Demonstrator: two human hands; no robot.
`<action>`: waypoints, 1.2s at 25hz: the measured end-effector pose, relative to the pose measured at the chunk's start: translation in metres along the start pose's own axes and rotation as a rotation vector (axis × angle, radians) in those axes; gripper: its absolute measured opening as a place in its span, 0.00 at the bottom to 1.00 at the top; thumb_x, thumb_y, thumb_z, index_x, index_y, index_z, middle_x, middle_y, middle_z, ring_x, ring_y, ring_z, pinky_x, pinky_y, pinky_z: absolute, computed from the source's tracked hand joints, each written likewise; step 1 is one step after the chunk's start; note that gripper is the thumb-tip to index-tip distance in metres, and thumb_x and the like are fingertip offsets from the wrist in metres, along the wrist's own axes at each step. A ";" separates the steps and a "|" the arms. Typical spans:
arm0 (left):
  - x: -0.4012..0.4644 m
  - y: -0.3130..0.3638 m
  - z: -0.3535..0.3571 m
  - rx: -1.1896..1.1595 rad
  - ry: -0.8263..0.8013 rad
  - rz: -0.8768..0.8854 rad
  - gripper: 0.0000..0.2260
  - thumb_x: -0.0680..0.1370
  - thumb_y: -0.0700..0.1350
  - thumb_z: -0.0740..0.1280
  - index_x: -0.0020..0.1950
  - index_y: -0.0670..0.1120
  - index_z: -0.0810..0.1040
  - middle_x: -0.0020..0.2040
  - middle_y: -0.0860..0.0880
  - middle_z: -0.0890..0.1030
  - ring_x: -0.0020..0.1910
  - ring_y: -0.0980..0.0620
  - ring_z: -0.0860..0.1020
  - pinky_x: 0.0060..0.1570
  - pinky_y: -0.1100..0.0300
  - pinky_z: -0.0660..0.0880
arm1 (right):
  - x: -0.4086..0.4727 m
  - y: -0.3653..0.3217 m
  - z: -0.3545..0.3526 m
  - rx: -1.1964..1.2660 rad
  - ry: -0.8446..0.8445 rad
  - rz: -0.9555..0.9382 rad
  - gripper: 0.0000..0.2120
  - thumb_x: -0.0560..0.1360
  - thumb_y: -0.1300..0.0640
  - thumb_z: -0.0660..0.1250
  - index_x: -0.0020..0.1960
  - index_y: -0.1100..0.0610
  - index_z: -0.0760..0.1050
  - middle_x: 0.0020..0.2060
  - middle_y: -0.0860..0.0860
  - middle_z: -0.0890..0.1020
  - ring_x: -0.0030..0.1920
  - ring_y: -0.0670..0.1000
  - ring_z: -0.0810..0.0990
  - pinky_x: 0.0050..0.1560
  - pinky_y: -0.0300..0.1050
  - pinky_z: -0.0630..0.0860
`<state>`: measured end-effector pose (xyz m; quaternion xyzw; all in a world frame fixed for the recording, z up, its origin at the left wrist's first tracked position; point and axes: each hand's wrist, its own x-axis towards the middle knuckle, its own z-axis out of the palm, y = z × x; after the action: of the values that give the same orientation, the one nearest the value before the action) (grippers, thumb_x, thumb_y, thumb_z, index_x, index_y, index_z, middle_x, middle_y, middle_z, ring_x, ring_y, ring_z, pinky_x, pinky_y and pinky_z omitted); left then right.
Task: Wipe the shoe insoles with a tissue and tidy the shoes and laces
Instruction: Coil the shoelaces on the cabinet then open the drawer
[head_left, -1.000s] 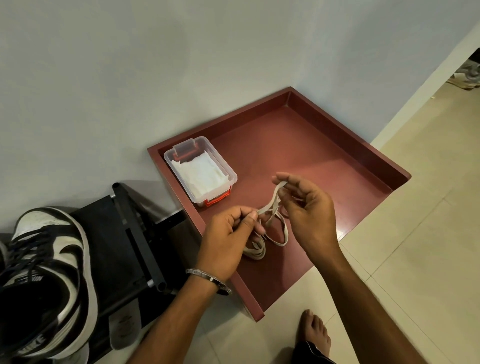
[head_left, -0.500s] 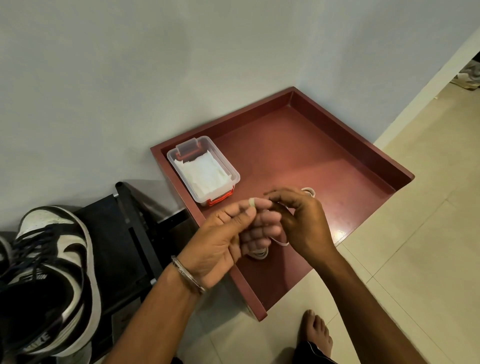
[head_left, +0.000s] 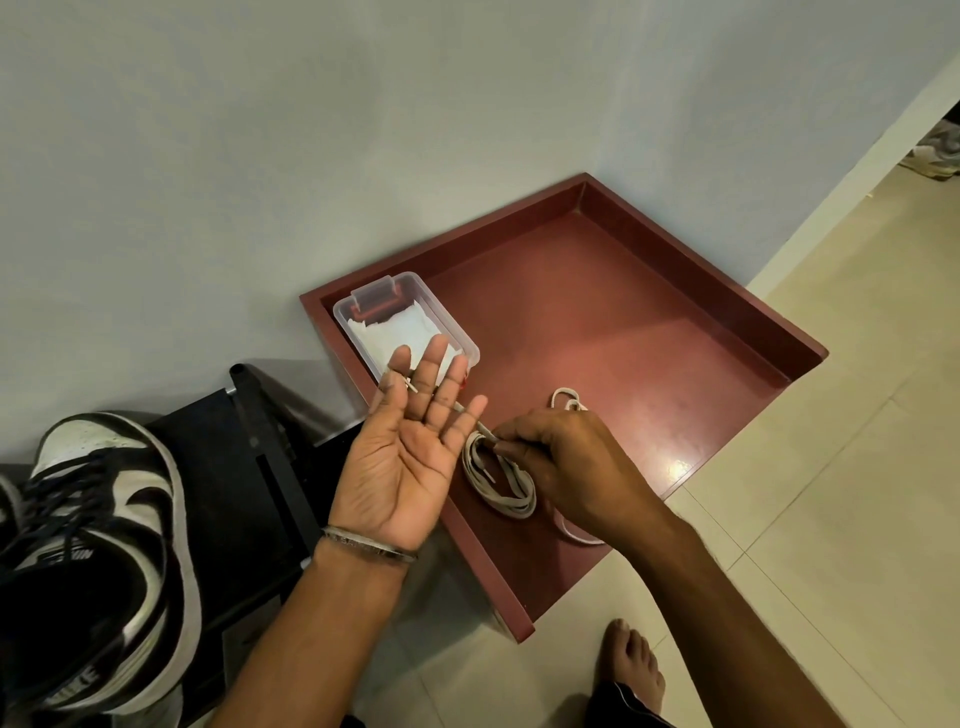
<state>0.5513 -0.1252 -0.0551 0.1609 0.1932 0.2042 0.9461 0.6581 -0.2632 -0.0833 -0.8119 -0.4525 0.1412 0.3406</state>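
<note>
Now left hand (head_left: 402, 462) flat-palmed, lace (head_left: 501, 480) across fingers, right hand (head_left: 576, 475) pinching it

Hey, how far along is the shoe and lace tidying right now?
Done: nothing clearly. In hand: the left hand, palm up with fingers straight, has the white flat shoelace running across its fingers; the right hand pinches it above the red-brown wooden tray. Left: the lace's loose coils; the black-and-white sneaker; tissues in the clear plastic box.

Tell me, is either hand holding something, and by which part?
Yes, the shoelace. The right hand pinches it partway along, above the coils. The left hand, palm up, has the lace's end between its straight fingers.
</note>
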 end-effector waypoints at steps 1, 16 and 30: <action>0.000 0.000 0.000 0.014 0.001 0.005 0.11 0.81 0.46 0.57 0.55 0.49 0.79 0.67 0.45 0.78 0.66 0.44 0.76 0.63 0.40 0.70 | 0.000 -0.002 -0.001 0.013 -0.013 -0.006 0.06 0.78 0.54 0.68 0.51 0.52 0.84 0.42 0.45 0.85 0.43 0.46 0.82 0.43 0.51 0.80; -0.005 -0.028 -0.002 1.113 -0.130 0.281 0.11 0.79 0.39 0.65 0.56 0.52 0.82 0.54 0.58 0.84 0.57 0.59 0.80 0.58 0.65 0.76 | 0.000 -0.020 -0.036 0.340 0.135 -0.020 0.14 0.67 0.39 0.72 0.42 0.49 0.83 0.35 0.48 0.83 0.34 0.52 0.82 0.32 0.58 0.78; -0.017 -0.011 0.005 0.905 -0.338 -0.223 0.11 0.80 0.41 0.63 0.56 0.40 0.82 0.55 0.40 0.83 0.58 0.45 0.81 0.60 0.43 0.75 | 0.001 -0.016 -0.034 0.511 0.291 0.135 0.10 0.68 0.50 0.73 0.39 0.57 0.83 0.33 0.58 0.82 0.32 0.57 0.77 0.31 0.48 0.74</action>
<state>0.5429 -0.1431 -0.0501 0.5649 0.1226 -0.0315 0.8154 0.6660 -0.2711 -0.0475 -0.7398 -0.2939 0.1550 0.5851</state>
